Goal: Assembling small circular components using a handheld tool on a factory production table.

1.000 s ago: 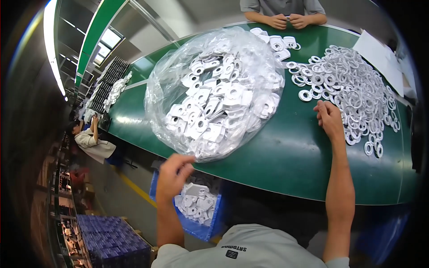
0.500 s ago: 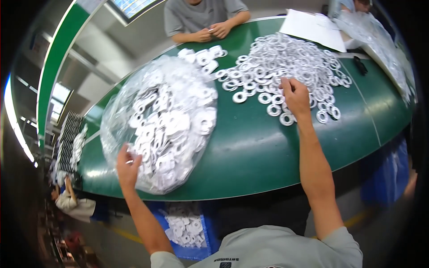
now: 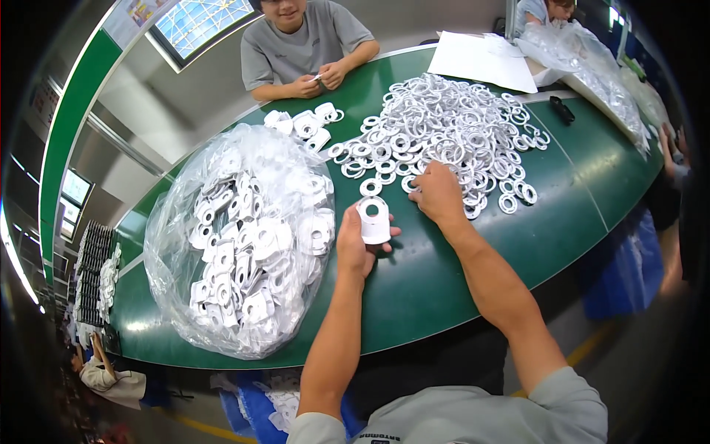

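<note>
My left hand [image 3: 357,240] is raised over the green table, holding a white plastic piece [image 3: 376,231] with a round hole at its upper end and a flared lower end. My right hand [image 3: 438,194] is at the near edge of a heap of white rings [image 3: 451,122]. Its fingers are curled and pinched at a white ring [image 3: 407,184], which they partly hide. Another loose ring [image 3: 371,187] lies just beyond the held piece. To the left, a clear plastic bag [image 3: 174,296] lies open, full of white holed pieces [image 3: 255,244] like the held one.
Several white pieces [image 3: 305,124] lie on the green table [image 3: 414,296] behind the bag. Across it sits a person [image 3: 307,52] with a small item in hand. White sheets [image 3: 481,63], a black object [image 3: 562,110] and plastic film [image 3: 592,74] are far right. Blue-lined bins stand below.
My left hand has come from the bag's near left side to the middle, now with a white piece in it. My right hand has moved left and nearer along the ring heap.
</note>
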The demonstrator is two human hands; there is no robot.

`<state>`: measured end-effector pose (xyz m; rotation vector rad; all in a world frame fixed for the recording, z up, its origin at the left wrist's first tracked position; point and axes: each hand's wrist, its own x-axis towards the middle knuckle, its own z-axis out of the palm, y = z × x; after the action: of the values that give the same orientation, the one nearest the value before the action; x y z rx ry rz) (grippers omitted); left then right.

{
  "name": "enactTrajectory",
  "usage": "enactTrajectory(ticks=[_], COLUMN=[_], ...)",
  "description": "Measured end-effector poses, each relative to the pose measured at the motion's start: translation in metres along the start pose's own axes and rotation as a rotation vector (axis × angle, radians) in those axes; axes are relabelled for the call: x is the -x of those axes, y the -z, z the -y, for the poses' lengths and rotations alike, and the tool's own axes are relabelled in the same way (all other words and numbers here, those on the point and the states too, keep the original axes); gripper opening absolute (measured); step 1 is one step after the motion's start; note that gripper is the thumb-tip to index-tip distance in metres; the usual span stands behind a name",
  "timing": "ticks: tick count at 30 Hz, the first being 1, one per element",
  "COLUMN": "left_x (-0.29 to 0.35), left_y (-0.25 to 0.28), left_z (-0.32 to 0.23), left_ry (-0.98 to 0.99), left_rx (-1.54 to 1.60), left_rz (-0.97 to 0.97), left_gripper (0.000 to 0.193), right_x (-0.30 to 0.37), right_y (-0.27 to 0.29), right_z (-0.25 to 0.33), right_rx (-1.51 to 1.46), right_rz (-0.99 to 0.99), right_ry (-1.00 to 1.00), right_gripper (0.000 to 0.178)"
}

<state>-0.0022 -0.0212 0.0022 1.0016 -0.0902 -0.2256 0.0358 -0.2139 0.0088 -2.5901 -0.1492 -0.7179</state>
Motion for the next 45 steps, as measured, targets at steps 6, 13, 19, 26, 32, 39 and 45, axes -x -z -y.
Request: enactTrajectory(ticks=[6, 13, 19, 26, 32, 39, 45], left_x=[0.0, -0.001, 0.0, 0.003, 0.002, 0.002, 0.004], left_y=[0.009, 0.012, 0.008, 0.002, 0.001, 0.002, 0.004], left_z=[-0.007, -0.007, -0.008, -0.016, -0.013, -0.016, -0.013], left_ry=[0.037, 0.103, 0.111, 0.128, 0.103, 0.109, 0.104], left_rx=[-0.017, -0.042, -0.067, -0.088, -0.135, -0.133, -0.134], left_rz=[0.026, 0.007, 0.014, -0.1, -0.064, -0.054, -0.053], left_gripper=[0.059, 0.054, 0.033, 0.03, 0.031, 0.027, 0.026], right_x=[-0.006, 0.008, 0.01, -0.019, -0.024, -0.031, -0.033], right_y=[-0.007, 0.008, 0.015, 0.039, 0.017, 0.039, 0.038], right_z=[0.002, 0.047, 0.039, -0.044, -0.059, -0.03, -0.036], right_rx=[-0.011, -0.482, -0.69, -0.167, 0.043, -0.374, -0.11], right_rz=[-0.001, 0.166, 0.246, -0.408, -0.324, -0.552, -0.597], right_ry=[-0.031, 0.256, 0.198, -0.18, -0.358, -0.2, -0.186], right_gripper=[0.014, 0.013, 0.007, 0.019, 0.02, 0.01, 0.011])
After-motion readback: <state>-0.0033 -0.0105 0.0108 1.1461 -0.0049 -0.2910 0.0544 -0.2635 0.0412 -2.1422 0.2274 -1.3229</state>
